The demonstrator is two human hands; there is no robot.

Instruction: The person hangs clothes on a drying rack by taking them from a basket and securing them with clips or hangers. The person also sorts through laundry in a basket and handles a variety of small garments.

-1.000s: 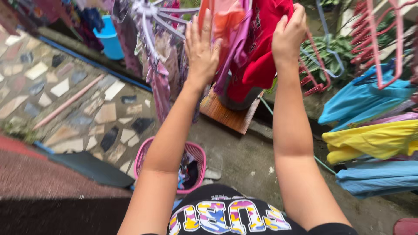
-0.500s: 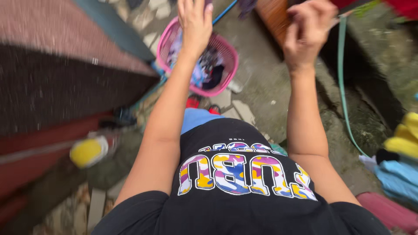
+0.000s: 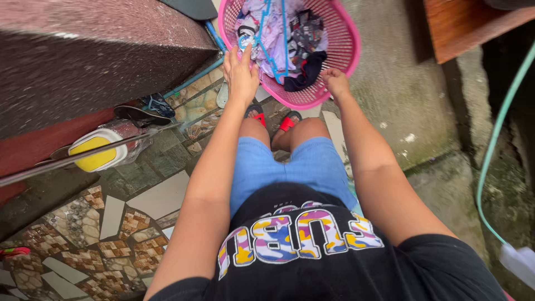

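A pink laundry basket stands on the concrete in front of my feet. It holds pale purple and dark clothes and blue hangers. My left hand reaches over the basket's near left rim, fingers stretched out, fingertips touching the laundry by a blue hanger. My right hand is at the near right rim with its fingers curled; I cannot tell whether it grips the rim. I am bent forward over my blue shorts and black shirt.
Red sandals are on my feet. A dark red ledge rises at left, with a yellow-lidded container, a metal rod and dark slippers beside it. A green hose runs down the right. A wooden board lies top right.
My view has dropped from the hanging clothes to the ground. Both hands have come down from the red garment on the rack to the pink basket.
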